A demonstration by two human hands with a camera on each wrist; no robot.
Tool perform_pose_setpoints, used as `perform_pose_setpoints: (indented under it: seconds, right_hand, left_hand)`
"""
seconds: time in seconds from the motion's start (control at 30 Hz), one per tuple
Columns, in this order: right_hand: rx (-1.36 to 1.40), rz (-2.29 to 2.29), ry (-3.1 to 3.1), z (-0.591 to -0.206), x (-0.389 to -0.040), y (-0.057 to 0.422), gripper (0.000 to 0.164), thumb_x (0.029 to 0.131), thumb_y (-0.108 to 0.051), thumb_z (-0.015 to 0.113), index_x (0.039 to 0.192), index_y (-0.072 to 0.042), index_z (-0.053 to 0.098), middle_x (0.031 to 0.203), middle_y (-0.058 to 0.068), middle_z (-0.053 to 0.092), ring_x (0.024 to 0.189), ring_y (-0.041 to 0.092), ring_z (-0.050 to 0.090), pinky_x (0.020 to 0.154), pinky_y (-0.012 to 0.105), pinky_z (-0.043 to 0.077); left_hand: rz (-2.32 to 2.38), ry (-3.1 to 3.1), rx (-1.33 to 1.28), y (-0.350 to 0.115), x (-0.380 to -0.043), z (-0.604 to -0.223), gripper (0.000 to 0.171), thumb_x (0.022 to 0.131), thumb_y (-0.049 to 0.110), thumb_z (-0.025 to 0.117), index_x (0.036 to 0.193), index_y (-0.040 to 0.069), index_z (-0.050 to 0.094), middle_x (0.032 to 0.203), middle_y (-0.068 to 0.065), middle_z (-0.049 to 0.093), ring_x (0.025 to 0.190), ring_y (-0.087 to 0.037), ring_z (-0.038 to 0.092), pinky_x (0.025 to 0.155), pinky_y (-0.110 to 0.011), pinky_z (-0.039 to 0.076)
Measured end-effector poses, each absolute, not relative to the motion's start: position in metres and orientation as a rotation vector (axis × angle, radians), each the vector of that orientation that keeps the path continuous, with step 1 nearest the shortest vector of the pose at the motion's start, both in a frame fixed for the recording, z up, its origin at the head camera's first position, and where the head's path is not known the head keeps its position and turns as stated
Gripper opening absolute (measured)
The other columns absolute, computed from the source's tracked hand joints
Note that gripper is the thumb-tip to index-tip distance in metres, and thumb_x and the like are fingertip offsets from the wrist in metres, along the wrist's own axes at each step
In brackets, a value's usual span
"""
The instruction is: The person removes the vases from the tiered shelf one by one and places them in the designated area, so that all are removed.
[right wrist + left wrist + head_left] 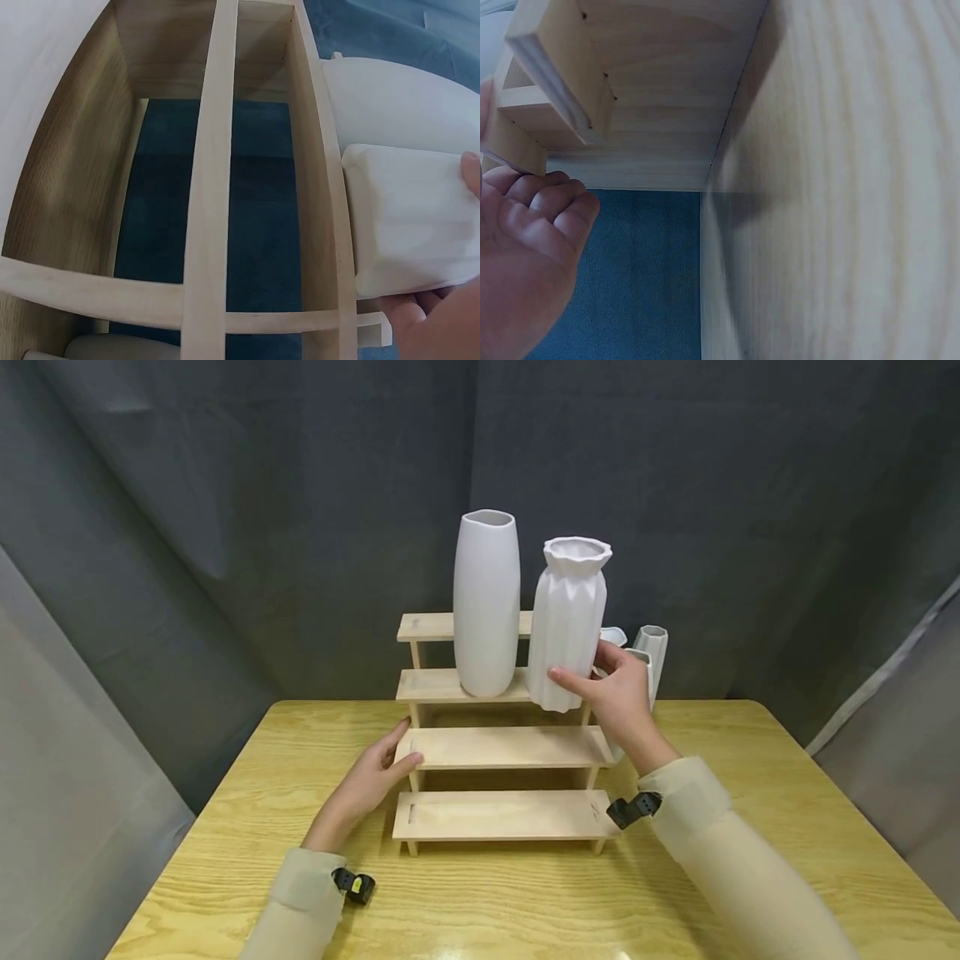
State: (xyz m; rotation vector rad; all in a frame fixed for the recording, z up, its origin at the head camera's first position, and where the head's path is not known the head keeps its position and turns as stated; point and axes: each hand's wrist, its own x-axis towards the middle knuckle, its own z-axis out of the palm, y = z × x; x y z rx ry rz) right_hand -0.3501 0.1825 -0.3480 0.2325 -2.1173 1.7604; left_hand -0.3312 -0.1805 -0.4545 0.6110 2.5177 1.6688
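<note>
A light wooden step stand (502, 747) stands on the table, and my left hand (372, 782) grips the left end of its second board from the bottom, thumb on top. Its fingers (555, 196) curl below the board in the left wrist view. My right hand (626, 697) holds a white fluted vase (568, 610) with a scalloped rim, thumb in front and fingers behind. The vase is upright at the right end of the third board, its base right at the board's edge in the right wrist view. Left of it, a taller smooth white vase (487, 602) stands on that same board.
Several smaller white vases, one of them faceted (654, 647), stand behind the right hand, partly hidden by it. The wooden table (322, 727) extends around the stand. Dark grey cloth (337, 527) hangs behind the table.
</note>
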Motion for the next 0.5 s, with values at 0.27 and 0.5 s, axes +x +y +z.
perform_pose_setpoints:
  seconds: [0.27, 0.5]
  right_hand:
    - [0.208, 1.744, -2.124, -0.348, -0.341, 0.186, 0.072, 0.071, -0.034, 0.091, 0.130, -0.006, 0.062, 0.123, 0.010, 0.064, 0.112, 0.022, 0.062, 0.091, 0.032, 0.054]
    - [0.175, 1.714, -2.122, -0.346, -0.330, 0.191, 0.070, 0.070, -0.031, 0.092, 0.127, -0.004, 0.063, 0.121, 0.010, 0.065, 0.110, 0.020, 0.062, 0.091, 0.029, 0.053]
  left_hand:
    - [1.666, 2.508, 0.611, -0.183, -0.332, -0.455, 0.078, 0.098, 0.046, 0.057, 0.159, 0.017, 0.018, 0.164, -0.002, 0.011, 0.148, -0.026, 0.011, 0.119, -0.044, 0.017]
    - [1.646, 2.491, 0.583, -0.182, -0.328, -0.445, 0.075, 0.102, 0.036, 0.056, 0.159, 0.013, 0.015, 0.164, -0.004, 0.009, 0.148, -0.028, 0.009, 0.119, -0.045, 0.016]
